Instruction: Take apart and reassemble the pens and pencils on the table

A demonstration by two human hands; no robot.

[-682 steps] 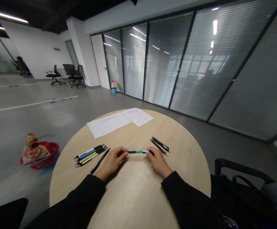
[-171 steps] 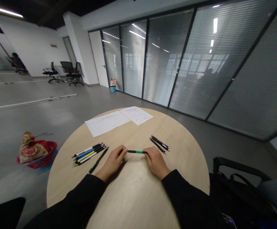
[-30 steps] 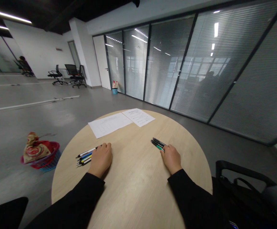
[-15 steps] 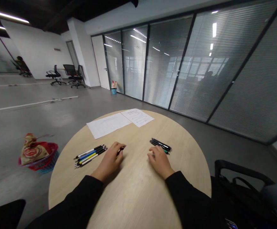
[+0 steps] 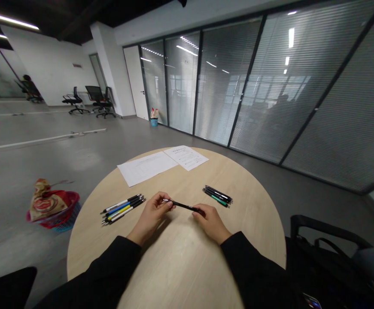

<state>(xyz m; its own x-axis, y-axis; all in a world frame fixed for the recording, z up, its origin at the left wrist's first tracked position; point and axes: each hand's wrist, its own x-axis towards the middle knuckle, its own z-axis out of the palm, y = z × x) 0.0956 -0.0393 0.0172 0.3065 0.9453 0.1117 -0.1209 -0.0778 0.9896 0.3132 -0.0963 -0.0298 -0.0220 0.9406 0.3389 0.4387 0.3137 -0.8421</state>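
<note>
A black pen (image 5: 184,206) spans the gap between my two hands, over the middle of the round table (image 5: 187,274). My left hand (image 5: 153,214) pinches its left end between thumb and fingers. At the other end, my right hand (image 5: 211,221) has its fingers closed round the pen, hiding the tip. Left of my left hand lies a row of several pens (image 5: 122,209) with white, blue and yellow barrels. Beyond my right hand rests a smaller group of black pens (image 5: 218,194), with a green pen (image 5: 215,198) on its near side.
Two printed sheets, a wider paper (image 5: 148,167) and a smaller paper (image 5: 187,158), lie at the table's far edge. A red and blue basket (image 5: 67,214) holding a paper bag stands on the floor at left. A black chair (image 5: 328,231) is close on the right.
My right hand has moved left from beside the black and green pens and now grips one end of the black pen. My left hand has turned, bringing the pen level between both hands.
</note>
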